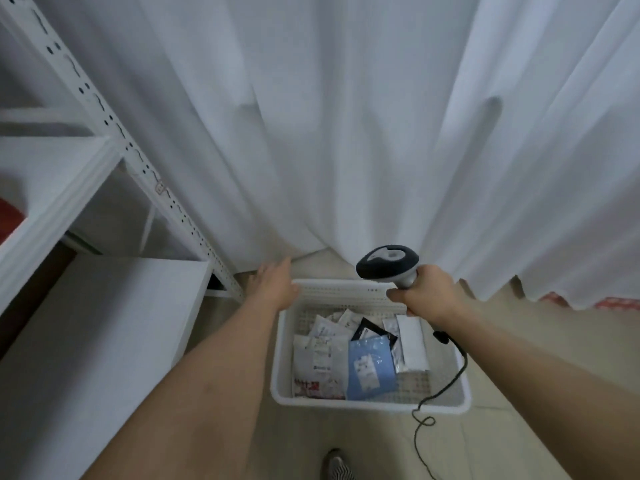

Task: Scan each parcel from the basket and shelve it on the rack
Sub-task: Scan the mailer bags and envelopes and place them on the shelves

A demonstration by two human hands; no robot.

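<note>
1. One white basket (pixel 367 405) sits on the floor, lower centre, holding roughly eight overlapping parcels (pixel 370 370).
2. Your right hand (pixel 427 296) grips one scanner (pixel 389 265) above the basket's far rim.
3. Your left hand (pixel 277 284) hovers with fingers spread, holding nothing, beside the rim's far-left corner.
4. One white rack (pixel 104 306) fills the frame's left; bare floor (pixel 519 393) lies right of the basket.

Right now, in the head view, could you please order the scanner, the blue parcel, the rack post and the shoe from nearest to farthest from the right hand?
From the right hand:
1. Scanner, gripped in that hand, above the basket's far rim.
2. Blue parcel, in the basket, just below the hand.
3. Shoe, at the bottom edge, and rack post, far left: too close to call.
</note>
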